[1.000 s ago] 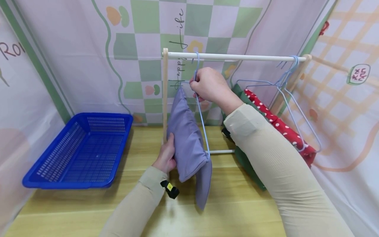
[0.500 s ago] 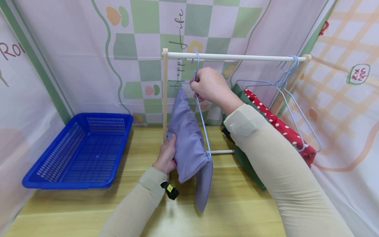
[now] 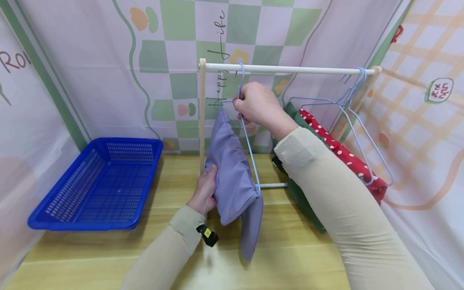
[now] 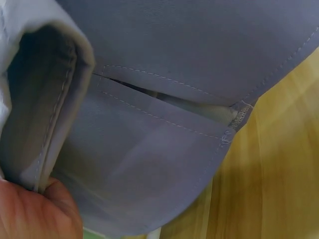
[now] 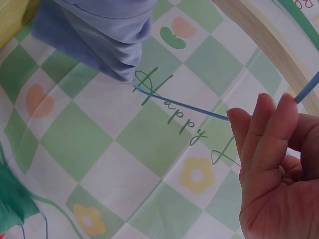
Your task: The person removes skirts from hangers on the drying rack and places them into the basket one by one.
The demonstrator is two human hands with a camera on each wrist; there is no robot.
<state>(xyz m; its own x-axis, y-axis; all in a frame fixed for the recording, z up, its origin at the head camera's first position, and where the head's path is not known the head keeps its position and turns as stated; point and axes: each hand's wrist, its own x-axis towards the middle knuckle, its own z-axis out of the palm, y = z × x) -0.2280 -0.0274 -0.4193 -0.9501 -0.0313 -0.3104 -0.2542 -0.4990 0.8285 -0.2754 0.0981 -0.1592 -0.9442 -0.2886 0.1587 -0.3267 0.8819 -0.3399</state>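
Observation:
A grey-purple cloth item (image 3: 232, 169) with stitched hems and a slit-like opening (image 4: 159, 94) hangs on a light blue wire hanger (image 3: 251, 155). The hanger's hook sits over the white rail (image 3: 290, 69), towards its left end. My right hand (image 3: 257, 102) grips the hanger just below the hook; in the right wrist view, the hanger's wire runs from these fingers to a corner of the cloth. Lower down, my left hand (image 3: 205, 189) pinches the cloth's left side. In the left wrist view its fingers (image 4: 55, 211) are at a folded hem.
A blue perforated plastic basket (image 3: 108, 185) stands on the wooden table at left. At the rail's right end, blue hangers (image 3: 348, 96) carry a red polka-dot cloth (image 3: 340, 155) and a green cloth (image 3: 308, 205). The rack's wooden post (image 3: 202, 121) rises beside my left hand.
The lower right corner of the hanger and the cloth have swung slightly right. My left hand has shifted a little along with the cloth; the right hand stays in place on the hanger.

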